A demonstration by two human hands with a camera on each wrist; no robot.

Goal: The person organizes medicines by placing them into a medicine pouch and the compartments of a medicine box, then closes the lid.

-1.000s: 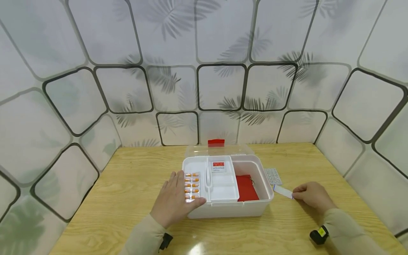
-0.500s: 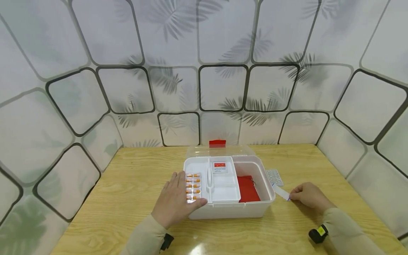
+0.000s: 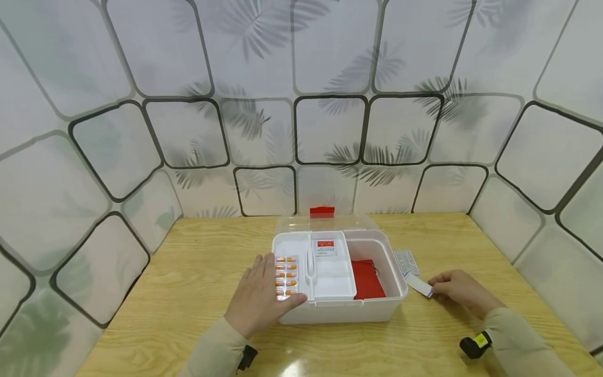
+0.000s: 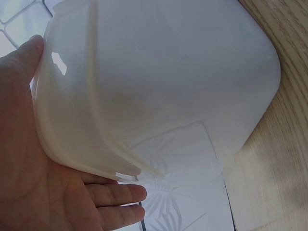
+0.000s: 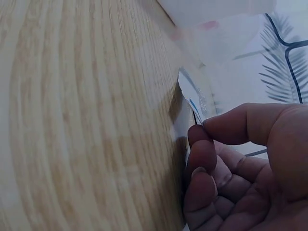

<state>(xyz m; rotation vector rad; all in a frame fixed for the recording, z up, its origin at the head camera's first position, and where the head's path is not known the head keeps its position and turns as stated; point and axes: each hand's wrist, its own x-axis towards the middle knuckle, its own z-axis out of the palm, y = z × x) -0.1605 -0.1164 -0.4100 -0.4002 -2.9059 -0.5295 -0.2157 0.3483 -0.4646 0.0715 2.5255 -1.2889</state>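
My left hand (image 3: pixel 256 296) rests along the left rim of an open white medicine box (image 3: pixel 336 312), fingers straight and thumb spread over the front edge. In the left wrist view, the palm (image 4: pixel 29 159) lies against the box's rounded end (image 4: pixel 178 72). A blister pack of orange-and-white capsules (image 3: pixel 286 275) sits in the box's tray, partly behind that hand. To the right of the box, my right hand (image 3: pixel 464 290) pinches the near end of a narrow white strip (image 3: pixel 418 285) between thumb and index finger. The strip (image 5: pixel 190 91) is close over the table in the right wrist view.
A silver blister pack (image 3: pixel 407 262) lies on the wooden table (image 3: pixel 202 246) beyond the strip. The tray (image 3: pixel 330 285) also holds a small red-and-white packet (image 3: pixel 326 247). A red pouch (image 3: pixel 368 280) lies in the box's right part. The clear lid (image 3: pixel 348 223) stands open behind.
The strip in my right hand tilted, then turned its broad face up again, with the hand shifting slightly. My left hand has stayed on the box rim.
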